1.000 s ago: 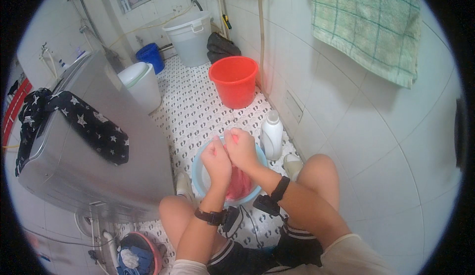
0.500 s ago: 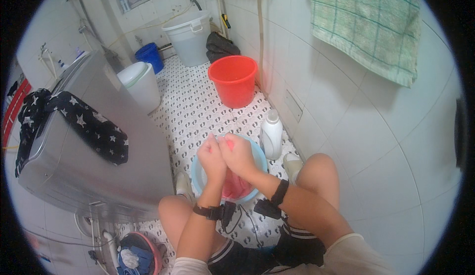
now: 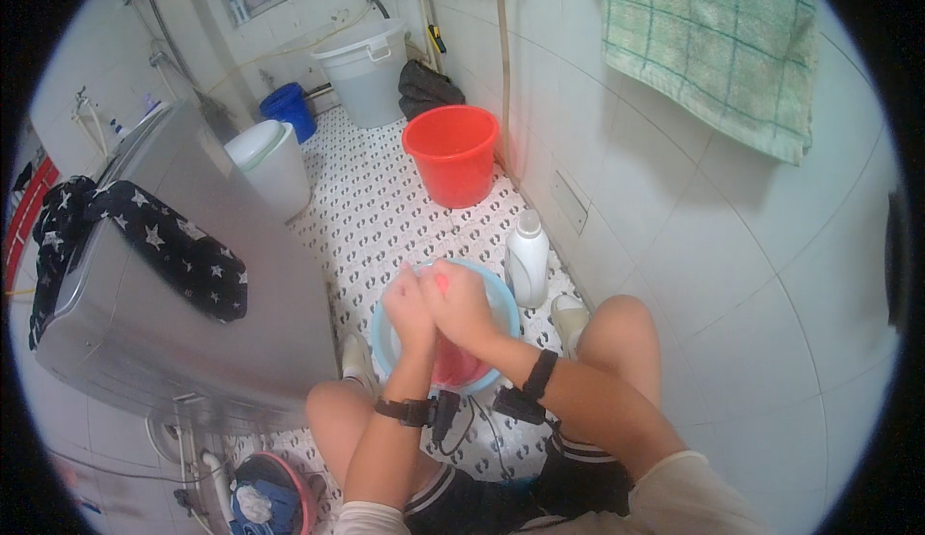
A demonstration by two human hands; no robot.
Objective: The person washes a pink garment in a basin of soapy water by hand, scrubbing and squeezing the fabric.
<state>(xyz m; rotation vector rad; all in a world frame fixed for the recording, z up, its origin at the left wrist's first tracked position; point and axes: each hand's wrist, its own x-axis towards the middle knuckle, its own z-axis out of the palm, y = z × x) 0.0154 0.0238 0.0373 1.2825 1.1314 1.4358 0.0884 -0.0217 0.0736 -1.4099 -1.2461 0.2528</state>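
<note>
Both of my hands are closed side by side above a light blue basin on the floor between my feet. My left hand is gripped tight, and my right hand presses against it. A bit of red-pink cloth shows between the fingers of the right hand. More of this wet-looking red cloth lies in the basin below my wrists, partly hidden by my hands and forearms. Just right of the basin stands a white bottle with a cap.
Beyond the basin stands a red bucket. To the left is a grey appliance with a black star-patterned cloth over it. A pink-rimmed basin of clothes sits at lower left. A green checked towel hangs on the right wall.
My two closed hands have shifted very slightly, staying together over the basin. The whole view has moved a little; nothing else differs.
</note>
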